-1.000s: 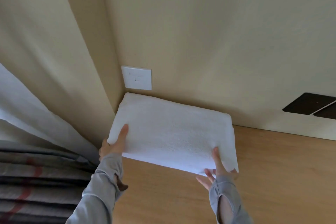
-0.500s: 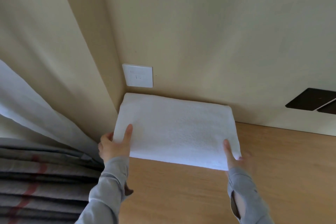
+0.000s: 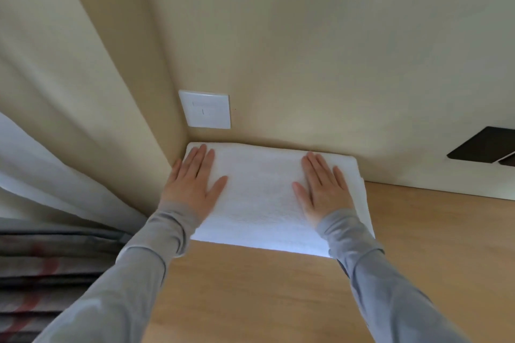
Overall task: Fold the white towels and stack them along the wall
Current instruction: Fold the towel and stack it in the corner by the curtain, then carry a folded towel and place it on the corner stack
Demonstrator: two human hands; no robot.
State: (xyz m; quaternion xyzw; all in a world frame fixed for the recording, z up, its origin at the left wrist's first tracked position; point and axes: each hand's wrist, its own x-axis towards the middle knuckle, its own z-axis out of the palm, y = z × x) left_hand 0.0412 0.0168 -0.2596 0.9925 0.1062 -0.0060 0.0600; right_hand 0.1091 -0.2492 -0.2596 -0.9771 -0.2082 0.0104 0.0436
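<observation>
Soft, even daylight (no hard glare) fills the corner; faint shadow hugs the wall (image 3: 306,50) base, and sleeves (image 3: 117,295) blur near bowed edges.

Both palms lie flat on the folded white towel (image 3: 262,198), left hand (image 3: 192,184) and right hand (image 3: 323,189), fingers straight. The towel sits on the wooden table (image 3: 264,295), pushed into the wall (image 3: 306,50) corner below a white switch plate (image 3: 205,109).

Head-worn view, close, down onto tabletop (image 3: 250,301)

Wooden tabletop (image 3: 278,295): one folded white towel (image 3: 262,198) lies flat on it, far edge against the wall (image 3: 306,50)
</observation>
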